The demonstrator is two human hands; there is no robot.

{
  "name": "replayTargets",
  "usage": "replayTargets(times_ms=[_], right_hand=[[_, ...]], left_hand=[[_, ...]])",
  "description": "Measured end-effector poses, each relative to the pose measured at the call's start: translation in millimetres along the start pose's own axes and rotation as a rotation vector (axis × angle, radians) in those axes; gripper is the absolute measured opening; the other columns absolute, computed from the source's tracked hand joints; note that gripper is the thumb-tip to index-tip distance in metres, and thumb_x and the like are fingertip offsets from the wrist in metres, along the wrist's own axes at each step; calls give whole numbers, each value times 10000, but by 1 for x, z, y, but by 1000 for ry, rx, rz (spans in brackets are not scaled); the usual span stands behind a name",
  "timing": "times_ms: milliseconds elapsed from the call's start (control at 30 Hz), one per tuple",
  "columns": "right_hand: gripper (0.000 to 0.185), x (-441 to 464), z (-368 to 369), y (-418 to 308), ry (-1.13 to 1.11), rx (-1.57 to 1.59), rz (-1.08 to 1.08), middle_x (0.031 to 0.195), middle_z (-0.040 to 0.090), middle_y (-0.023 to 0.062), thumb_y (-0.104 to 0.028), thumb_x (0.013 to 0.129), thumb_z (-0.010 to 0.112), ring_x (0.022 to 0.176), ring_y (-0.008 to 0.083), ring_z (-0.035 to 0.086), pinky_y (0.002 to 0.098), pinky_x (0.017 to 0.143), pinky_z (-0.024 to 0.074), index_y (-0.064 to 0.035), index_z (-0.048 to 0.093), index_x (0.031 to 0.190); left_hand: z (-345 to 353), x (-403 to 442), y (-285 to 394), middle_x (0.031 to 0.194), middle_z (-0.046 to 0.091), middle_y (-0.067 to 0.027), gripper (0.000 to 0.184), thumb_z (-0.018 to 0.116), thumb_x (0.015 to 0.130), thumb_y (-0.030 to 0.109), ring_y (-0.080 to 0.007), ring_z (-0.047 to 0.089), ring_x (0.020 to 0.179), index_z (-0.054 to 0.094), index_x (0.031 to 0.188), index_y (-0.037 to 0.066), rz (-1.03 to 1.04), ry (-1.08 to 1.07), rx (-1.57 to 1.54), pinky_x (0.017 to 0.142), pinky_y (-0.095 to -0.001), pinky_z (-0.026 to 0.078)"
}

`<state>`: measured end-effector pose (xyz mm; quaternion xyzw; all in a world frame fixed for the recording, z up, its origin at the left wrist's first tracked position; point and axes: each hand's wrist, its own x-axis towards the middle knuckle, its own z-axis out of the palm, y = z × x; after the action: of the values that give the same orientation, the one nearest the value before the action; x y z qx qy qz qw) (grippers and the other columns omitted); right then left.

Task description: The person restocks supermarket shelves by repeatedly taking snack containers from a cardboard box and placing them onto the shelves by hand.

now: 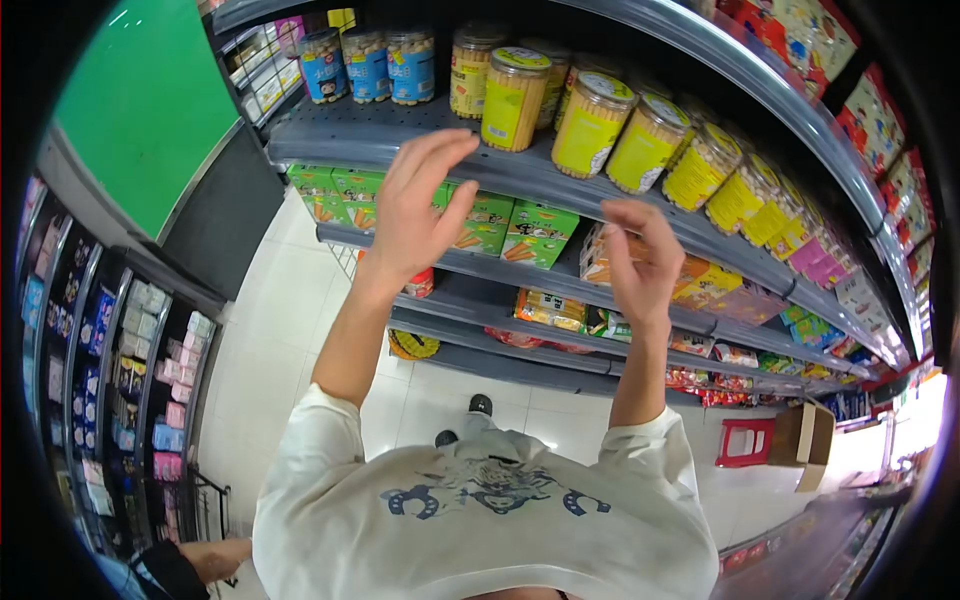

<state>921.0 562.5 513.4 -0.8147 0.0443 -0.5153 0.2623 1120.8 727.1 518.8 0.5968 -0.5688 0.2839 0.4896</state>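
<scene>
My left hand (422, 205) is raised before the upper shelf, empty, its fingers stretched and the thumb apart. Just beyond its fingertips stands a clear jar of biscuit sticks (513, 100) with a yellow-green label and a silvery lid. My right hand (645, 262) hangs in front of the shelf edge, fingers bent and apart from the thumb, with nothing in it. Nearest above it are another yellow-labelled jar (593, 125) and a tilted-looking jar (648, 145) beside that. Behind my left hand, green boxes (540, 233) with pictures of sticks line the shelf below.
Blue-labelled jars (367, 65) stand at the upper shelf's left end. More yellow jars (745, 195) run to the right. Another person's hand (215, 560) shows at lower left, near side shelving (110, 340). A red stool (745, 442) and a cardboard box (803, 435) sit on the floor.
</scene>
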Motion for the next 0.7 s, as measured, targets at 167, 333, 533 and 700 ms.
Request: replayTargets(times_ms=[167, 333, 533, 700], right_hand=[[226, 51, 7, 3, 190, -220, -305, 959, 650, 118, 50, 723, 655, 855, 276, 613, 333, 746, 489, -25, 645, 935], [437, 83, 18, 12, 168, -534, -310, 1235, 525, 136, -129, 708, 714, 1151, 318, 479, 488, 992, 344, -78, 597, 1127], [544, 101, 32, 16, 55, -860, -217, 1333, 453, 180, -299, 718, 731, 1301, 322, 363, 615, 1073, 203, -37, 571, 1168], [520, 105, 33, 15, 11, -815, -230, 1317, 468, 199, -300, 690, 756, 1289, 329, 382, 592, 1084, 214, -35, 574, 1099]], left_hand=[[9, 45, -10, 1195, 577, -140, 417, 664, 734, 42, -323, 538, 1089, 596, 1146, 25, 101, 107, 91, 932, -395, 426], [35, 75, -27, 1263, 502, -152, 541, 702, 705, 113, -326, 481, 1160, 552, 1221, 53, 101, 125, 201, 965, -410, 404], [65, 80, -31, 1285, 477, -172, 578, 737, 703, 212, -350, 471, 1175, 542, 1230, 74, 78, 81, 375, 969, -423, 402], [71, 72, -38, 1280, 488, -168, 582, 746, 696, 186, -353, 474, 1183, 532, 1226, 75, -4, 106, 193, 981, -424, 398]])
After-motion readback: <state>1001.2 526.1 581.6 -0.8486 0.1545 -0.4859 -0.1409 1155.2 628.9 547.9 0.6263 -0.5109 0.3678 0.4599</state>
